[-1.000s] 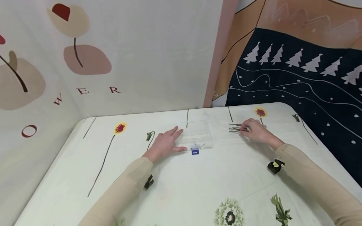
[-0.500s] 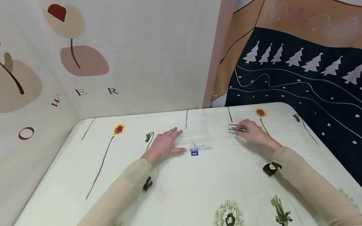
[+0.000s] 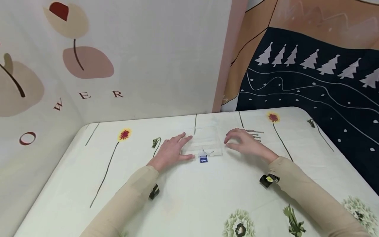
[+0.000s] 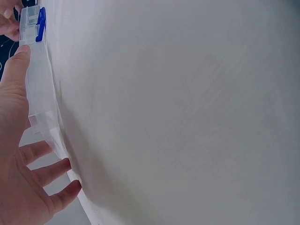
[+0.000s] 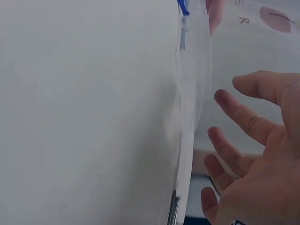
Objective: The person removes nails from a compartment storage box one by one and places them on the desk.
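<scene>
Flower-print table (image 3: 192,197), hangings (image 3: 165,65) behind; near far edge, your spread left hand (image 3: 171,150) touches clear box (image 3: 207,140), right hand (image 3: 244,143) empty, loosely curved.

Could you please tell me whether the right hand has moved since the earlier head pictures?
Yes: the right hand has moved left, toward the clear box, judged against the rightmost red-and-yellow printed flower.

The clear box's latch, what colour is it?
Blue; the latch shows best in the left wrist view.
</scene>
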A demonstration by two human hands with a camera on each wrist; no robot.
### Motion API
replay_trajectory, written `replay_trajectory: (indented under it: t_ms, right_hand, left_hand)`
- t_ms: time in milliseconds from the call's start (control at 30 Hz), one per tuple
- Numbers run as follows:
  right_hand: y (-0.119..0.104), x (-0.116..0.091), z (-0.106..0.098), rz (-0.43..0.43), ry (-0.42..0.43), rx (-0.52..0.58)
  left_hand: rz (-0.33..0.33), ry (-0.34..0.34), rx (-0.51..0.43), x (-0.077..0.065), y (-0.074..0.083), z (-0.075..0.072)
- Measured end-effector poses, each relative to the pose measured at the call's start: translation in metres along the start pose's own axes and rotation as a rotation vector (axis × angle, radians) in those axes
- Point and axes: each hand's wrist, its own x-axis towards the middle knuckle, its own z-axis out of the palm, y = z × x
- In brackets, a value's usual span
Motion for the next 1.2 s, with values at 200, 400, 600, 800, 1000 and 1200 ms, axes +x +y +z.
replay_trajectory:
  t_ms: [200,400,600,800,1000,1200]
  right_hand:
    - [-0.015,0.007,0.015,-0.046,-0.032,0.016]
    - [-0.022,0.012,0.023,-0.074,-0.067,-0.005]
    - [-0.025,0.015,0.029,-0.073,-0.112,-0.006]
    - [-0.025,0.017,0.030,-0.067,-0.141,-0.018]
    - [-0.025,0.017,0.031,-0.064,-0.178,-0.035]
    - [-0.025,0.015,0.030,-0.057,-0.197,-0.020]
  left_hand:
    - [-0.005,-0.007,0.002,-0.001,0.001,-0.001]
    - [-0.014,-0.024,-0.003,0.001,0.002,-0.001]
    - [-0.018,-0.022,0.008,0.002,0.002,-0.001]
    - [-0.022,-0.022,0.003,0.001,0.003,-0.003]
    - [-0.028,-0.022,0.009,0.000,0.002,-0.003]
    - [-0.035,-0.030,0.014,0.002,0.003,-0.002]
